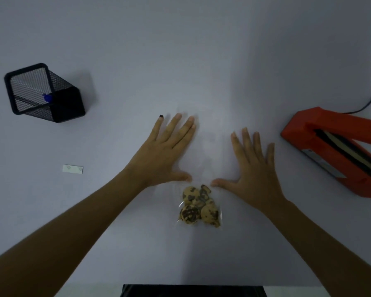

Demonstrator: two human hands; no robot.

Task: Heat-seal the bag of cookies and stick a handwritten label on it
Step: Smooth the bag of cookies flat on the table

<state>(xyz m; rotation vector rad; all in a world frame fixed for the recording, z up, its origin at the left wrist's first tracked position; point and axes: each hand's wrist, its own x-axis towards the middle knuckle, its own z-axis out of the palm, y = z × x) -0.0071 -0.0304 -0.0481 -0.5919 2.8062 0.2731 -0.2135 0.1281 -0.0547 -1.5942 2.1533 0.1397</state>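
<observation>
Left hand [163, 151] flat on the table [201, 50], fingers spread wide, holding nothing, just pressing down beside the clear bag [201, 159]. Right hand [252, 166] mirrored on the bag's other side, splayed just as wide, likewise gripping nothing. Thumbs pointed inward, nearly meeting just above the cookies [199, 207]. Looks like smoothing the empty upper part of the bag flat, cookies bunched at the near end, close to the body.

Off to the right of the bag, well apart: the orange heat sealer [330, 133], arm raised, cord trailing away. Off to the left of the bag: a small white label [72, 168] lying flat, and farther up, a black mesh pen holder [44, 93] with something blue inside, probably the pen.

Risks from here, as a judgement: film almost invisible against the pale table, so easy to leave a wrinkle or a fold in the mouth, giving a leaky seam. Cookies sliding toward the open end on the lift, crumbs landing in the seal line. Air trapped if pressed unevenly. Mouth edge too faint to place exactly.
</observation>
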